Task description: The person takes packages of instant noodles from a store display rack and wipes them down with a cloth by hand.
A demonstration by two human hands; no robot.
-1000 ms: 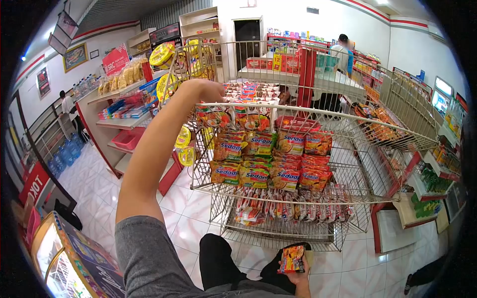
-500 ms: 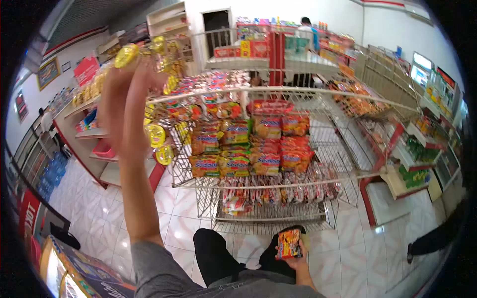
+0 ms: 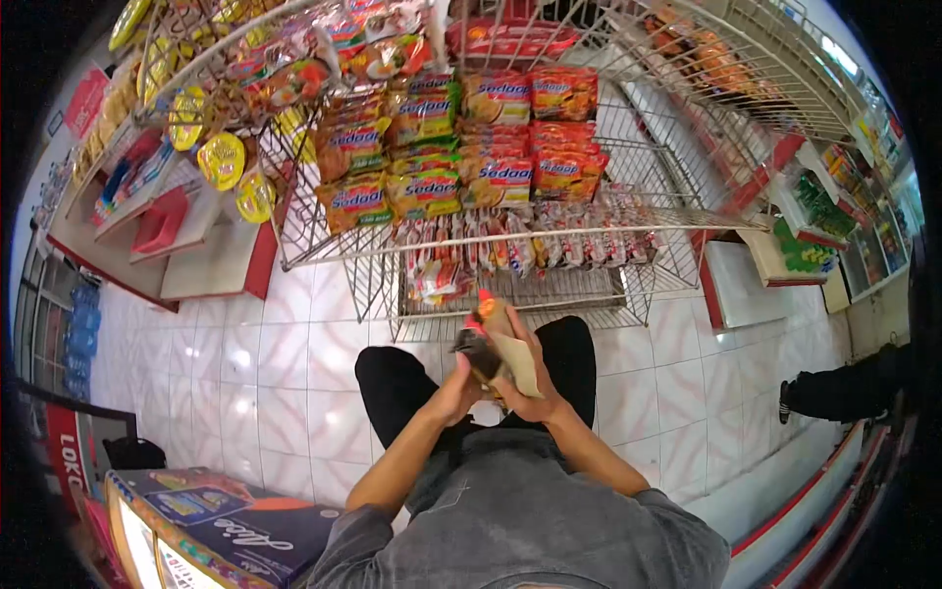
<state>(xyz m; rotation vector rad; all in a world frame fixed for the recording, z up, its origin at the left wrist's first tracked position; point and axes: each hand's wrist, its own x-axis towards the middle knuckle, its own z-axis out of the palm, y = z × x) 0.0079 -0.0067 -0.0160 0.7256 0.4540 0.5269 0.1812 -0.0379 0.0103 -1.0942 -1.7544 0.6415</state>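
Above my lap, my left hand (image 3: 449, 401) and my right hand (image 3: 533, 385) come together around a dark instant noodle packet (image 3: 478, 349) with red and orange at its top end. The packet is tilted and its front is mostly turned from view. My left fingers close on its lower left side. My right hand grips it from the right, together with a flat beige piece (image 3: 518, 361), perhaps card or paper. Ahead, rows of instant noodle packets (image 3: 424, 186) in yellow, green and orange stand in a wire display rack (image 3: 628, 234).
More packets (image 3: 530, 241) lie on the rack's lower tier. Yellow round packs (image 3: 222, 160) hang at the left beside white shelves (image 3: 211, 265). A freezer (image 3: 226, 525) is at the lower left. A person's dark-clad leg (image 3: 834, 395) shows at the right.
My left hand has come down from the upper left of the rack to the packet at my lap. My right hand has brought the packet inward. The view has tilted downward.
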